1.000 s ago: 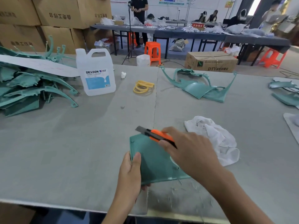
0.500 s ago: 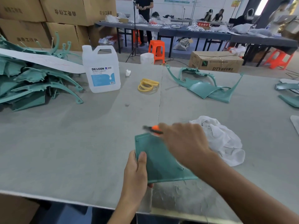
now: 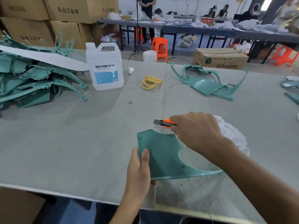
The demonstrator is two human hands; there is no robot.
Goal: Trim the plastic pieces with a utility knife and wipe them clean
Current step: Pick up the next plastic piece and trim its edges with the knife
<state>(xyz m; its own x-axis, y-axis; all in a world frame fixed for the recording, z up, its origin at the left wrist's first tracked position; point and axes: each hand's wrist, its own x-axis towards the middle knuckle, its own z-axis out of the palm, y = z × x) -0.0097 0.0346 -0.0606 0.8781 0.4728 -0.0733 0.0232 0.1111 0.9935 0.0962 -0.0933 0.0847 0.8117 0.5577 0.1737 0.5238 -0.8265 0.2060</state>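
A flat teal plastic piece [image 3: 160, 154] with a curved cut-out lies near the table's front edge. My left hand [image 3: 139, 170] grips its near left corner, thumb on top. My right hand [image 3: 194, 133] holds an orange utility knife [image 3: 166, 123] with its blade out, just beyond the piece's far edge. A crumpled white cloth [image 3: 231, 135] lies right behind my right hand, partly hidden by it. Pale shavings [image 3: 194, 188] litter the table under my right forearm.
A heap of teal plastic pieces [image 3: 32, 81] fills the left of the grey table [image 3: 72, 143]. A white DEXCON jug [image 3: 105, 68] and yellow rings [image 3: 150, 82] stand mid-table. More teal pieces [image 3: 210, 83] lie at the far right. Cardboard boxes and people at tables are behind.
The view has shifted a little. My right hand with the knife has drawn along the piece's far edge, and the blade now points left just off the edge. My left hand keeps its hold.
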